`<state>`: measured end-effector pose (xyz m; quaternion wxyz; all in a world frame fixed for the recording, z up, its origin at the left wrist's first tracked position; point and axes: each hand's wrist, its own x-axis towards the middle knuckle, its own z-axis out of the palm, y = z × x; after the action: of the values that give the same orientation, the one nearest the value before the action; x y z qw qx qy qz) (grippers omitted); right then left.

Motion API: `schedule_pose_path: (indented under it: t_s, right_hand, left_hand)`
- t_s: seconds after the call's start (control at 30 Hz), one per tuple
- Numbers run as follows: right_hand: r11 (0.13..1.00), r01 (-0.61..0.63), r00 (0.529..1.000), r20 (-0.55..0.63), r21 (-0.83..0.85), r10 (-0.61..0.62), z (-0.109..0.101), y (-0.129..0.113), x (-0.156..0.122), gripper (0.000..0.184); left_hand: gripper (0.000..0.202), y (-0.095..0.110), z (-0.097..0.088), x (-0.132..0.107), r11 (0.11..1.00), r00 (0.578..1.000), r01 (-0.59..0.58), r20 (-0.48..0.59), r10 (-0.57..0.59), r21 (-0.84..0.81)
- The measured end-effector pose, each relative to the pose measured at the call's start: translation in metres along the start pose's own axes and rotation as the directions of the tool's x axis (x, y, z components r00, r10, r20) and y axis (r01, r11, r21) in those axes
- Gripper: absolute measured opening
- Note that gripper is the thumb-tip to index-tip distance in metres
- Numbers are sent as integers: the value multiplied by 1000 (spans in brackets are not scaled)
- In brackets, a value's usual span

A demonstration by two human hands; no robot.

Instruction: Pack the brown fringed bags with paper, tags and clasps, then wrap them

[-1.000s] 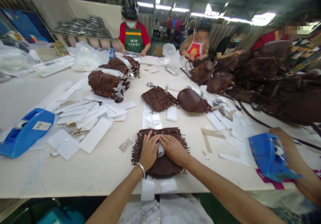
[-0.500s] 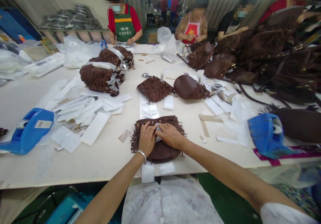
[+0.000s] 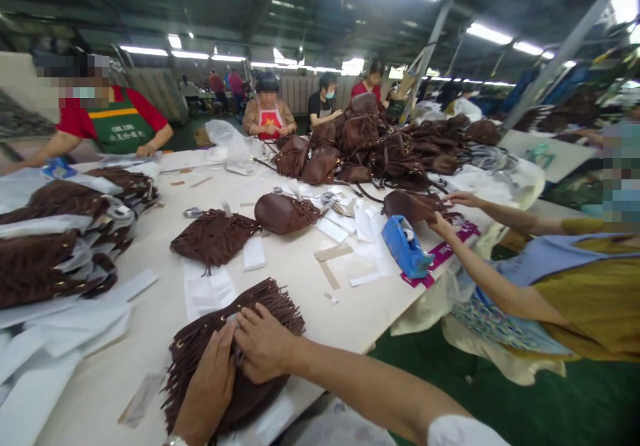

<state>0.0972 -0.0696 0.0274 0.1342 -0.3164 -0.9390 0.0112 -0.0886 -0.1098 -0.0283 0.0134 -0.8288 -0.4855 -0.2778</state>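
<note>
A dark brown fringed bag (image 3: 273, 299) with gold eyelets lies in front of me on the table. My left hand (image 3: 213, 376) rests on it, fingers stretched out and close together. Beside it, my right hand (image 3: 263, 343) presses on the middle of the bag with bent fingers. A small bit of pale grey material shows between the two hands; the fingers hide most of it. Beyond lie a second fringed bag (image 3: 213, 236) and a smooth-sided brown bag (image 3: 280, 214).
Wrapped brown bags (image 3: 40, 259) and white packing pieces (image 3: 55, 359) lie at the left. A blue tape dispenser (image 3: 404, 246) stands at the right, where a co-worker's hands (image 3: 445, 223) touch another bag. A big heap of brown bags (image 3: 370, 143) fills the back.
My view has swung to the right and up, bringing the co-worker at the right into sight. Both my hands remain on the fringed bag, at about the same spot.
</note>
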Motion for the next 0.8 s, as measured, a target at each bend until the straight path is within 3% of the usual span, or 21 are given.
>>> schedule_pose_path:
  t_s: [0.1,0.2,0.27,0.33,0.4,0.5,0.57,0.6,0.63,0.7,0.8]
  right_hand:
    - [998,26,1000,13,52,-26,-2,5,-8,72]
    - [986,-3,999,-34,169,8,-9,-4,-15,67]
    - [964,-59,992,-91,259,85,-17,-14,-24,56]
    - [945,-103,979,-137,310,151,-30,-11,-36,49]
    - [940,-132,963,-186,314,197,-41,16,-49,46]
    - [932,-235,936,-196,275,294,-48,81,-55,45]
    - [905,-336,900,-195,262,390,-49,118,-50,38]
    - [877,-410,881,-140,253,452,-50,134,-46,36]
    - [820,-526,829,-80,225,554,-52,150,-42,34]
    - [625,-769,626,-38,133,779,-62,190,-40,32]
    - [306,-951,299,-116,50,947,-90,259,-64,33]
  left_hand:
    - [68,-22,12,-6,996,996,-82,22,81,28]
    - [66,-29,7,-14,997,998,-63,28,62,41]
    - [62,-11,-5,-14,999,999,-33,37,32,41]
    - [57,18,-11,3,1000,998,2,62,-2,5]
    - [54,39,-5,38,997,995,-1,101,9,-81]
    - [49,45,9,78,978,990,-89,95,108,-188]
    - [50,42,4,70,985,995,-45,85,60,-169]
    - [52,38,-2,56,991,998,11,71,-1,-131]
    - [55,32,-9,40,995,997,53,60,-48,-88]
    - [57,14,-20,12,998,996,66,65,-64,-20]
    - [63,-8,-25,-2,999,999,-14,47,12,52]
